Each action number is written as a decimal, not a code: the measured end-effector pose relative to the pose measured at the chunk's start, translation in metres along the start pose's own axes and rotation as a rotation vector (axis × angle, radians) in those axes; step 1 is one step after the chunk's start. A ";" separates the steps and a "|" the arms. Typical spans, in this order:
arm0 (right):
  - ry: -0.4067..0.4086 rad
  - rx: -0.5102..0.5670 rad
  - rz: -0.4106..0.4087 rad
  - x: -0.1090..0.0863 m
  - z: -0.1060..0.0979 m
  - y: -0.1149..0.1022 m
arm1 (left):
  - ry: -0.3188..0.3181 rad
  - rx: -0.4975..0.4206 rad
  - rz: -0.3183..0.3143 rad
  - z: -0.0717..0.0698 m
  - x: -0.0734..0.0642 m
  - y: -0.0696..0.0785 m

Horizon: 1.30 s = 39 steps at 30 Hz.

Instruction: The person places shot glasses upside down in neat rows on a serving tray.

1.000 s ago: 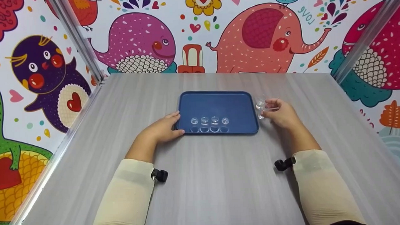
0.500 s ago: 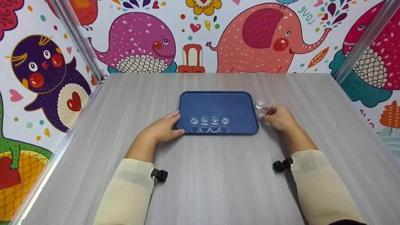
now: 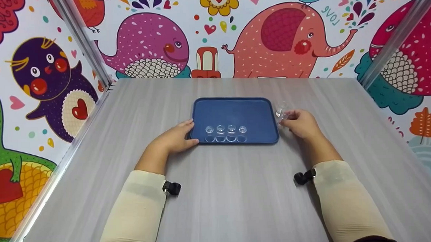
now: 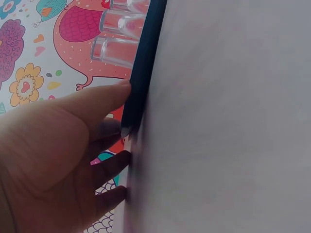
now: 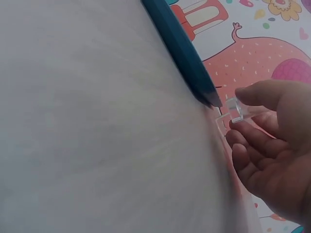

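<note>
In the head view, my left hand [image 3: 175,139] rests at the left edge of the blue tray [image 3: 233,111]. Its thumb touches the near side by the corner, and its other fingers lie loosely spread along the left edge. My right hand [image 3: 301,123] is just off the tray's right edge. In the right wrist view, its thumb and fingers pinch a small clear glass [image 5: 236,110], partly hidden by the hand. Another clear glass [image 3: 282,107] stands just beyond that hand. Several clear small glasses [image 3: 220,129] stand in a row near the tray's front.
The tray lies on a grey wood-grain table [image 3: 236,192]. Behind rises a wall [image 3: 212,35] printed with cartoon animals, and metal posts [image 3: 83,39] mark the corners. A small black camera [image 3: 172,188] sits on the left wrist, another camera [image 3: 304,177] on the right.
My right hand has shifted slightly left toward the tray, and the glass in its fingers has tipped from lying sideways to more upright. My left hand and the row of glasses stay put.
</note>
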State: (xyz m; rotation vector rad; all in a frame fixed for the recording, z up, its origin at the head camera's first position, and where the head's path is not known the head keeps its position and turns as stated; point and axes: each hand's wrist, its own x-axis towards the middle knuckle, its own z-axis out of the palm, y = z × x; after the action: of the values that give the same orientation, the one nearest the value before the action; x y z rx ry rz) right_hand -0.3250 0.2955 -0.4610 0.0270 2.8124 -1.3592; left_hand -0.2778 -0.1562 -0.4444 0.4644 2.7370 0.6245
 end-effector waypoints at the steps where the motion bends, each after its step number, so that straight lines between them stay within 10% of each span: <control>1: -0.002 0.020 0.006 0.000 0.000 -0.001 | 0.000 0.000 0.000 0.000 0.000 0.000; 39: -0.001 0.325 -0.123 -0.038 0.012 -0.080 | -0.001 0.006 0.005 0.001 0.001 -0.002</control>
State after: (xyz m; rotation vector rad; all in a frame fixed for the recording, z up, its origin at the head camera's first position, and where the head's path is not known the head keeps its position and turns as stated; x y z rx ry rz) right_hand -0.2887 0.2362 -0.4046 -0.1435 2.5970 -1.8278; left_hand -0.2787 -0.1578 -0.4462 0.4726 2.7383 0.6171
